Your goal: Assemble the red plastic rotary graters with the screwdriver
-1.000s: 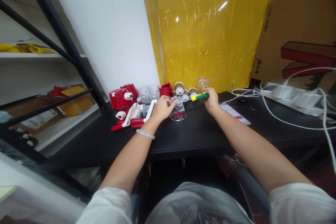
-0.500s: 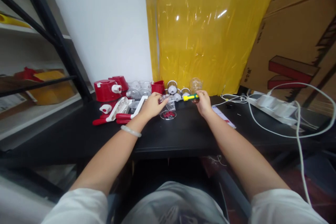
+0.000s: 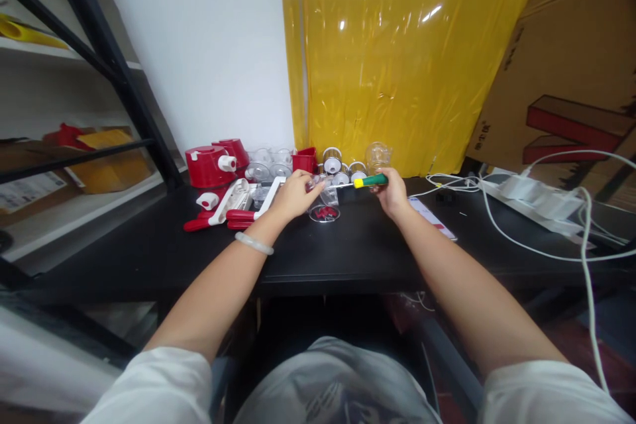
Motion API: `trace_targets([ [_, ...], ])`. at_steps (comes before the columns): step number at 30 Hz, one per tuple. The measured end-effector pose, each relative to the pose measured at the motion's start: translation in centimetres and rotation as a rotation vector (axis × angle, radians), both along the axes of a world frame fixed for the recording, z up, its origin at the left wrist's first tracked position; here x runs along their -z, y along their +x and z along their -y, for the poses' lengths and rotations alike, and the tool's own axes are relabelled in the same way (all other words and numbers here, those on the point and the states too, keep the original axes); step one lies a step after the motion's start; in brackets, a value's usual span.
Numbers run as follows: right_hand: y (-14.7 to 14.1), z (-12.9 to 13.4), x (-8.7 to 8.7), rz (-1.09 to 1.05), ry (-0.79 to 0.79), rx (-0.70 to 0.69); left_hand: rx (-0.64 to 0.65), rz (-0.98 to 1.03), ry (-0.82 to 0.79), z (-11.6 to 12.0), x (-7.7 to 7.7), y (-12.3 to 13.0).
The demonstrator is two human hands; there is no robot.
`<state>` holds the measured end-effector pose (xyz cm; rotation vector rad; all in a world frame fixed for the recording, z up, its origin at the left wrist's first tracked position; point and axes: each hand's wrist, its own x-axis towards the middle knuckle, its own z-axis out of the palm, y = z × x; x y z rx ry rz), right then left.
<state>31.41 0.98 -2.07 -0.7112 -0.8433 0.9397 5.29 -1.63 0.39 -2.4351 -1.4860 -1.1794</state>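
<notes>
My right hand [image 3: 391, 193] is closed on the green and yellow handle of a screwdriver [image 3: 370, 181]. Its thin metal shaft points left, toward a small clear plastic part [image 3: 318, 181] pinched in my left hand [image 3: 297, 195]. Fingers partly hide that part, and whether the tip touches it I cannot tell. Just below the left fingertips, a round clear dish [image 3: 326, 219] on the black table holds small red pieces [image 3: 326, 212]. White frames with red handles [image 3: 242, 214] lie left of my left hand.
Red housings [image 3: 207, 168], clear cups [image 3: 269, 164], a red hopper [image 3: 305, 160] and metal-rimmed cylinders [image 3: 332, 160] line the back of the black table [image 3: 338, 258]. A phone [image 3: 432, 217] lies beyond my right wrist. To the right are a power strip [image 3: 534, 202] and loose white cables.
The whole view has shifted slightly, so things appear a little further right. The screwdriver's green handle shows more from my right hand. Both hands keep their holds.
</notes>
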Motion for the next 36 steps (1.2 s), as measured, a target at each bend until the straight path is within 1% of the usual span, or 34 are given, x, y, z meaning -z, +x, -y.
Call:
trace_targets([
  [2, -0.04, 0.21, -0.14, -0.049, 0.009, -0.061, -0.001, -0.007, 0.002, 0.02, -0.02, 0.01],
  [4, 0.01, 0.26, -0.13, -0.032, 0.009, -0.070, -0.003, -0.008, 0.003, 0.03, -0.03, 0.01],
  [9, 0.26, -0.12, 0.27, 0.146, 0.010, 0.080, 0.000, 0.000, -0.009, 0.10, -0.09, 0.03],
  [11, 0.24, -0.12, 0.24, 0.161, 0.007, 0.083, -0.003, -0.004, -0.007, 0.10, -0.12, 0.04],
  [15, -0.06, 0.27, -0.29, 0.032, -0.028, 0.031, 0.010, -0.003, 0.007, 0.01, -0.07, 0.00],
  [17, -0.19, 0.43, -0.51, -0.029, -0.018, 0.018, 0.015, -0.005, 0.010, -0.04, -0.04, -0.04],
  [19, -0.21, 0.43, -0.53, -0.040, 0.001, 0.021, 0.013, -0.005, 0.011, -0.06, -0.02, -0.07],
  [25, 0.22, -0.02, 0.18, 0.165, -0.001, 0.104, 0.007, 0.009, -0.003, 0.03, -0.05, -0.05],
  [27, 0.25, -0.09, 0.26, 0.182, 0.005, 0.102, 0.005, 0.006, -0.007, 0.05, -0.06, -0.05],
  [36, -0.28, 0.48, -0.60, -0.018, 0.015, 0.004, 0.003, -0.001, -0.008, 0.26, -0.25, 0.00],
])
